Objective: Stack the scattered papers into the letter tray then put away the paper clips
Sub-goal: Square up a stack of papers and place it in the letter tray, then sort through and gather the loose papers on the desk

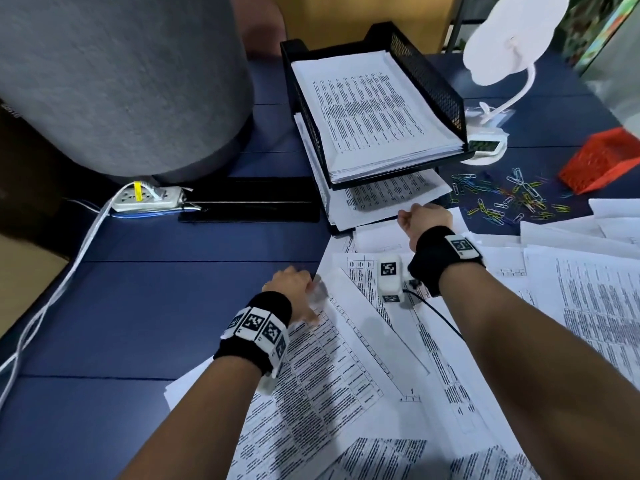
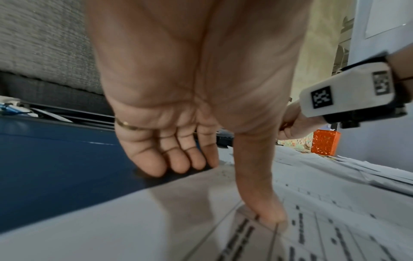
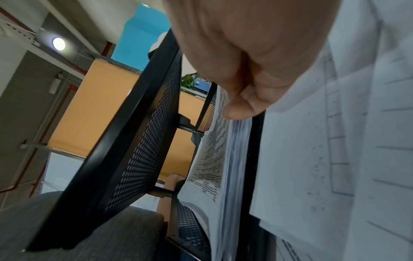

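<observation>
A black mesh two-tier letter tray (image 1: 429,77) stands at the back of the blue table. Its upper tier holds a thick paper stack (image 1: 370,109). More printed sheets (image 1: 391,195) stick out of the lower tier (image 3: 234,159). My right hand (image 1: 424,218) is curled at the front edge of those lower sheets, a fingertip (image 3: 241,109) on top of them. Scattered papers (image 1: 381,375) cover the near right of the table. My left hand (image 1: 298,285) sits at their left edge, thumb (image 2: 268,213) pressing a sheet and fingers (image 2: 183,164) straight on the table. Coloured paper clips (image 1: 512,195) lie loose to the right of the tray.
A red mesh basket (image 1: 602,161) lies tipped beyond the clips. A white desk lamp (image 1: 498,39) stands at the back right. At the left are a grey upholstered chair back (image 1: 121,81), a power strip (image 1: 149,199) with white cables, and a flat black object (image 1: 249,202).
</observation>
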Demonstrator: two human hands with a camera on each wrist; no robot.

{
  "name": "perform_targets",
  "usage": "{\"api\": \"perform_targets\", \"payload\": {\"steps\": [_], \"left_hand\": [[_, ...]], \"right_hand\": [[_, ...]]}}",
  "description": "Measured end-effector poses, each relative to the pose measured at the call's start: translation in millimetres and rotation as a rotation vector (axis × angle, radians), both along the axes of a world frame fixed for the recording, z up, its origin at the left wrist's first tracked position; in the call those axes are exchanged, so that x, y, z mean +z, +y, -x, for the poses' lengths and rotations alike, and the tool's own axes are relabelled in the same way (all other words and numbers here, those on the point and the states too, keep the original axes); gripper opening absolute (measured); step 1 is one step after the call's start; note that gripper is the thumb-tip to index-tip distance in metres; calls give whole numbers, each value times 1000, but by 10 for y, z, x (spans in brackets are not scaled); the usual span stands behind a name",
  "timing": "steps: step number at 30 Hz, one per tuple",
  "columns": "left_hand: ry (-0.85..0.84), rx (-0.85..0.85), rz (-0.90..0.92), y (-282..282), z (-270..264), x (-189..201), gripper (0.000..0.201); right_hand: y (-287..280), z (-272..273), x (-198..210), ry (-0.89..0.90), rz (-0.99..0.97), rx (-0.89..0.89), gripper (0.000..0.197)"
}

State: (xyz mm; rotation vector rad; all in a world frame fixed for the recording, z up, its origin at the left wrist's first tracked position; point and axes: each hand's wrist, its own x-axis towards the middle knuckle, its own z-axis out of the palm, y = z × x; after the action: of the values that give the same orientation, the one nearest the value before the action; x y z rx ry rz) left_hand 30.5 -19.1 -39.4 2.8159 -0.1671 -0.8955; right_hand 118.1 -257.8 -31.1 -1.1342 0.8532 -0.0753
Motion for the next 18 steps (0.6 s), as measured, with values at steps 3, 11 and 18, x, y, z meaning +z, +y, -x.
{"api": "perform_targets", "payload": {"steps": [3,11,18], "left_hand": [[0,69,72,-8,6,-23,70],[-63,102,72,-58,10,-48,72],[-75,108,11,-87,45,-48,64]], "right_hand": [[61,-134,64,136,192,125,50],[142,-127,104,288,1040,684,49],[155,24,40,56,152,201,40]]}}
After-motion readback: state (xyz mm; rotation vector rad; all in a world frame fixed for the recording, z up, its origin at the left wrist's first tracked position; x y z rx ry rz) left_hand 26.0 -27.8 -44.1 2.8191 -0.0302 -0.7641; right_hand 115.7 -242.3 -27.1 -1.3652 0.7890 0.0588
